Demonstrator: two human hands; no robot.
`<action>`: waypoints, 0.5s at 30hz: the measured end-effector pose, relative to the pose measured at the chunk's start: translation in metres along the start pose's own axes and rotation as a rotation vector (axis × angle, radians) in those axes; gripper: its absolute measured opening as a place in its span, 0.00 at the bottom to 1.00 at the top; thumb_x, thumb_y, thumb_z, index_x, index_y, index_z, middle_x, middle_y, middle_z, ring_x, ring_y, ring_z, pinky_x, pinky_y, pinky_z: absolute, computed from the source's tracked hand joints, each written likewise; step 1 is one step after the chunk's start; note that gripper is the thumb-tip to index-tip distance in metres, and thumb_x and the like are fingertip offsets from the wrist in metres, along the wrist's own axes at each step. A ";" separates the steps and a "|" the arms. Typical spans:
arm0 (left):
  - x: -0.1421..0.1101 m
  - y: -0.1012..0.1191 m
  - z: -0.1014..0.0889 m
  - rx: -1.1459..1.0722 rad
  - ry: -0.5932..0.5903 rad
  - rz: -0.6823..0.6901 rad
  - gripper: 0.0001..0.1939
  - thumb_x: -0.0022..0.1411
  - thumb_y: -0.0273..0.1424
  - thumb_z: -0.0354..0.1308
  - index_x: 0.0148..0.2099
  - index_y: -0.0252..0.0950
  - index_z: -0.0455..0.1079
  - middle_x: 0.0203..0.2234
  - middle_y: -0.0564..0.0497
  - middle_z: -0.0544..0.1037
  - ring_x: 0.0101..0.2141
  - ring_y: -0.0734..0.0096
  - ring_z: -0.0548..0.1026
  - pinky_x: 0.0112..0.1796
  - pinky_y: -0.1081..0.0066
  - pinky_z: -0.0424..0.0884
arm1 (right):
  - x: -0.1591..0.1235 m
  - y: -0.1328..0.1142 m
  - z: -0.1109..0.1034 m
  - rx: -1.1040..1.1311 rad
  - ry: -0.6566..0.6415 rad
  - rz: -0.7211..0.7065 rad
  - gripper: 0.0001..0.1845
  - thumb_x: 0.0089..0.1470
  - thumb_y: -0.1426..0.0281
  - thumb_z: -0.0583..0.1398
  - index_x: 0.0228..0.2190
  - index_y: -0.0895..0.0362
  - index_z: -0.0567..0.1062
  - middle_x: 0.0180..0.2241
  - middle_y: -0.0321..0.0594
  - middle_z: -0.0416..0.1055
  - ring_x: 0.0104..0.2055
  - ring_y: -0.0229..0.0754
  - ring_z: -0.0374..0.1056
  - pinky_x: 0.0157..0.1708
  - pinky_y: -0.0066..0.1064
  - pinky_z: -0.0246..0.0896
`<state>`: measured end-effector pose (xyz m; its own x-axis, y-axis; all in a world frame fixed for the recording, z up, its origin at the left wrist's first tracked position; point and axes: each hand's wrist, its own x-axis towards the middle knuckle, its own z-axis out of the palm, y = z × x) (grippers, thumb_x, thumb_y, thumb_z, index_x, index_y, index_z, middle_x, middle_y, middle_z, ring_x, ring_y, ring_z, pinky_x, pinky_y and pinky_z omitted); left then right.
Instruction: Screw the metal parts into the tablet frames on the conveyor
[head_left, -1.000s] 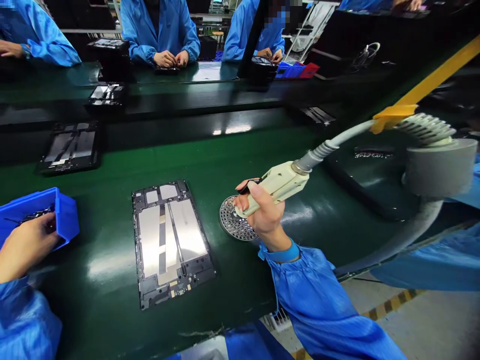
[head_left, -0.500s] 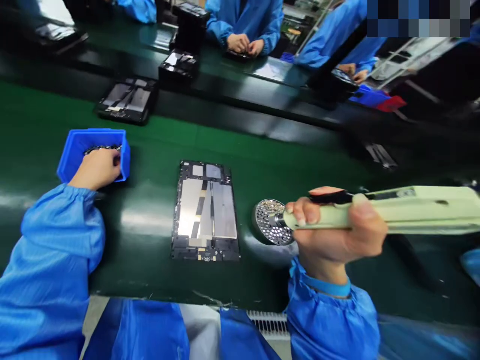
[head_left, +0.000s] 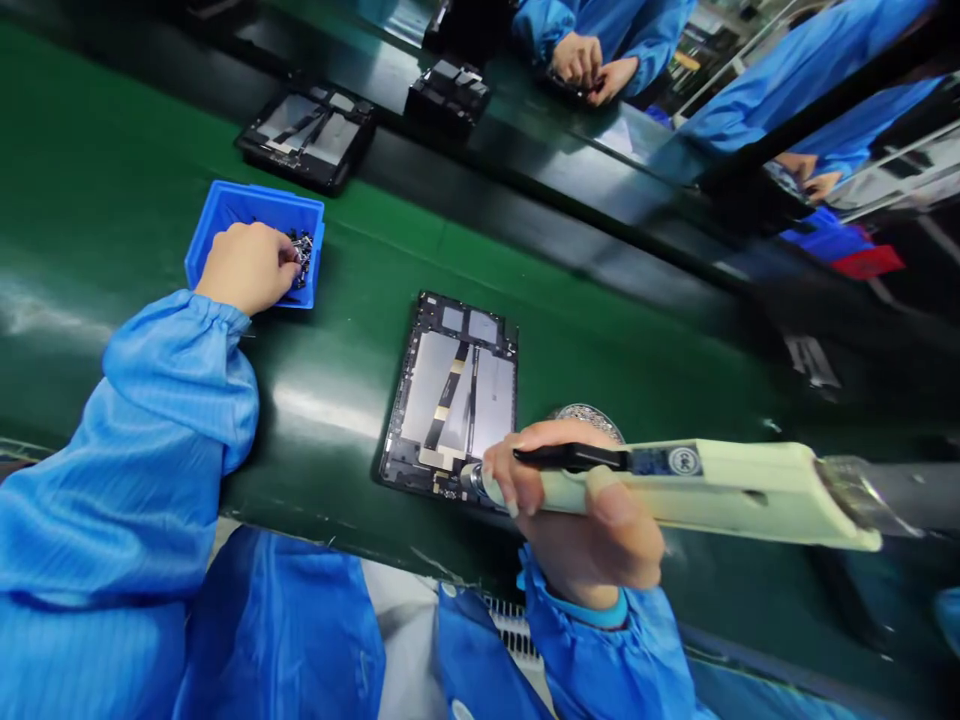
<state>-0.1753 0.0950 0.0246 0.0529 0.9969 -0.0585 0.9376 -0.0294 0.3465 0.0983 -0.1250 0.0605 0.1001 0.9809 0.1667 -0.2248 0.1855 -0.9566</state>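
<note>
My left hand (head_left: 246,266) reaches into a blue plastic bin (head_left: 196,235), thumb and fingers drawn together over small dark and metallic parts (head_left: 302,258). Whatever its fingertips hold is hidden. My right hand (head_left: 592,525) is wrapped round a pale green electric screwdriver (head_left: 727,492) lying nearly level, with a black lever along its top. The tool's metal nose is over the lower right corner of an opened tablet (head_left: 495,385); whether it touches cannot be told. Behind my right hand, a round metal dish with holes (head_left: 589,412) is partly covered.
Another opened tablet (head_left: 311,135) rests on the green bench beyond the bin. Stacked devices (head_left: 448,95) stand on the dark ledge. Across it, co-workers in blue sleeves handle devices. Blurred strips (head_left: 811,360) lie at the right.
My right hand has brought the screwdriver left, from the perforated dish to the tablet's lower corner. My left hand stays in the bin, its fingers shifted. The whole view has tilted.
</note>
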 end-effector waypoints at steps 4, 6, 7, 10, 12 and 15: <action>-0.001 0.002 0.000 0.031 0.010 0.040 0.20 0.68 0.31 0.54 0.51 0.18 0.75 0.45 0.48 0.80 0.61 0.42 0.71 0.63 0.45 0.60 | 0.000 0.000 0.004 -0.022 0.020 0.035 0.15 0.55 0.51 0.67 0.36 0.47 0.86 0.13 0.34 0.61 0.16 0.42 0.57 0.20 0.38 0.56; 0.000 0.002 0.000 0.047 0.007 0.031 0.18 0.69 0.30 0.55 0.51 0.19 0.76 0.45 0.47 0.80 0.60 0.42 0.72 0.62 0.46 0.61 | 0.001 0.001 0.007 -0.038 0.036 0.052 0.15 0.54 0.50 0.68 0.34 0.46 0.86 0.13 0.34 0.61 0.16 0.43 0.58 0.19 0.39 0.57; 0.001 0.002 0.001 0.055 0.010 0.020 0.16 0.70 0.30 0.57 0.50 0.21 0.77 0.45 0.46 0.80 0.60 0.43 0.72 0.62 0.47 0.61 | 0.001 0.000 0.008 -0.046 0.041 0.060 0.15 0.53 0.49 0.68 0.33 0.46 0.85 0.12 0.35 0.61 0.16 0.43 0.59 0.19 0.39 0.57; 0.000 0.004 -0.001 0.061 0.031 -0.037 0.10 0.70 0.30 0.60 0.47 0.28 0.78 0.45 0.41 0.82 0.58 0.46 0.75 0.60 0.52 0.64 | 0.001 -0.003 0.007 -0.067 0.022 0.082 0.16 0.52 0.48 0.69 0.32 0.46 0.85 0.12 0.37 0.62 0.16 0.45 0.61 0.18 0.40 0.59; -0.004 0.007 -0.004 0.023 0.054 -0.084 0.07 0.70 0.27 0.60 0.47 0.32 0.78 0.46 0.38 0.82 0.54 0.48 0.77 0.56 0.56 0.67 | -0.003 -0.004 0.001 -0.091 -0.025 0.124 0.16 0.51 0.48 0.70 0.32 0.47 0.85 0.14 0.40 0.66 0.17 0.47 0.65 0.18 0.41 0.62; -0.009 0.005 -0.009 0.004 0.118 -0.103 0.10 0.73 0.26 0.56 0.51 0.31 0.75 0.42 0.37 0.83 0.45 0.54 0.81 0.45 0.62 0.69 | -0.009 0.011 -0.011 -0.074 0.052 0.130 0.16 0.49 0.50 0.72 0.30 0.49 0.84 0.16 0.42 0.70 0.17 0.47 0.69 0.17 0.36 0.67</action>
<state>-0.1741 0.0866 0.0358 -0.0838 0.9963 0.0169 0.9373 0.0731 0.3409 0.1058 -0.1327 0.0456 0.1249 0.9917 0.0295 -0.1673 0.0504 -0.9846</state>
